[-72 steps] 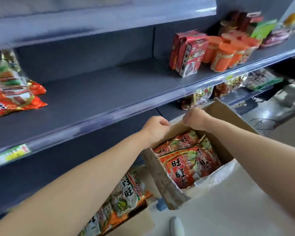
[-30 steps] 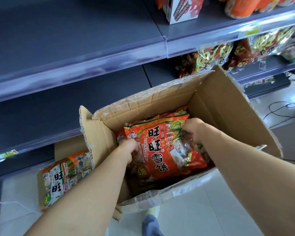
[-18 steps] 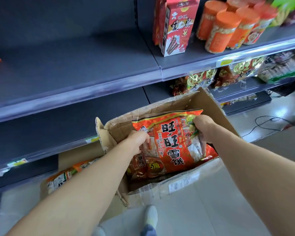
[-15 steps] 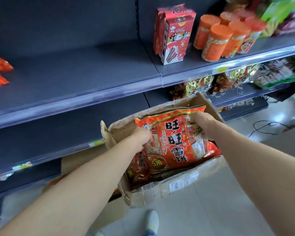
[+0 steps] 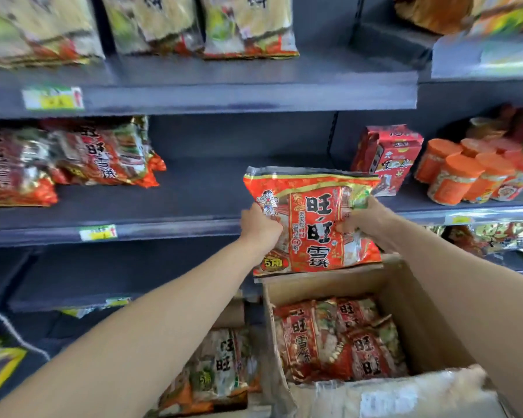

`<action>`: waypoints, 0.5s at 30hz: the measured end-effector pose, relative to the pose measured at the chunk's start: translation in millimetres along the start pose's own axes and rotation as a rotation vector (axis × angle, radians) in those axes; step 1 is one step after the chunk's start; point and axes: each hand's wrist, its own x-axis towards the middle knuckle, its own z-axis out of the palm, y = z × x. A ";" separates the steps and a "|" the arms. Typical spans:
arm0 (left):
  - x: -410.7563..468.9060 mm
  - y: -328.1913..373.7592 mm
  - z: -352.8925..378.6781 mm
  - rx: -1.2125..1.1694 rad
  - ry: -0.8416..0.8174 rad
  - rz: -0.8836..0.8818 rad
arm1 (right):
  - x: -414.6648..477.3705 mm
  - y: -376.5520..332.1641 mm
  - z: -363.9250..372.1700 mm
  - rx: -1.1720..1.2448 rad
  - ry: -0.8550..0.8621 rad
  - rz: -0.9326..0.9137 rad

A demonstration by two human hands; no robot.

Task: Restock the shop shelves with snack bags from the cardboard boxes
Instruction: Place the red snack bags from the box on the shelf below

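At the far left of the middle shelf (image 5: pixel 194 203) a stack of red bags (image 5: pixel 103 158) lies flat. The bare stretch to its right looks like the spot for the next one. My judgement is that the load should go in beside that stack, laid flat with the print facing out, and not be pushed up against the goods further right. The left hand (image 5: pixel 261 227) is curled round the left edge of the bag (image 5: pixel 313 224), and the right hand (image 5: pixel 363 220) pinches its right edge. The hands are apart with the bag held upright between them, in the air in front of the shelf lip and just above the open box (image 5: pixel 435 333). It would be wise to lift the bottom seam clear of the lip before sliding the bag in, and to grip lightly, since the contents are probably brittle. The bag is glossy, crinkled film, puffy and roughly rectangular, with a flat sealed strip along the top. Further right stand red cartons (image 5: pixel 387 158), stiff and square-cornered, then round tubs (image 5: pixel 462 179) with smooth orange lids. The box is dull brown cardboard with a rough rim, and more bags (image 5: pixel 338 336) lie packed inside it.
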 end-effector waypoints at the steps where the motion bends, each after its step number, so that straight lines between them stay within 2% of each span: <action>1: 5.7 -2.7 -15.4 -0.005 0.038 0.022 | 0.4 -13.8 14.8 -0.017 0.037 -0.043; 6: 40.8 -17.5 -96.0 -0.045 0.158 0.069 | 14.8 -69.0 93.9 0.102 0.090 -0.185; 10: 72.8 -23.4 -148.1 -0.177 0.116 0.066 | 30.1 -111.1 150.1 0.213 0.130 -0.266; 15: 128.6 -36.8 -191.3 -0.183 0.120 0.067 | 65.0 -150.2 201.1 0.252 0.186 -0.308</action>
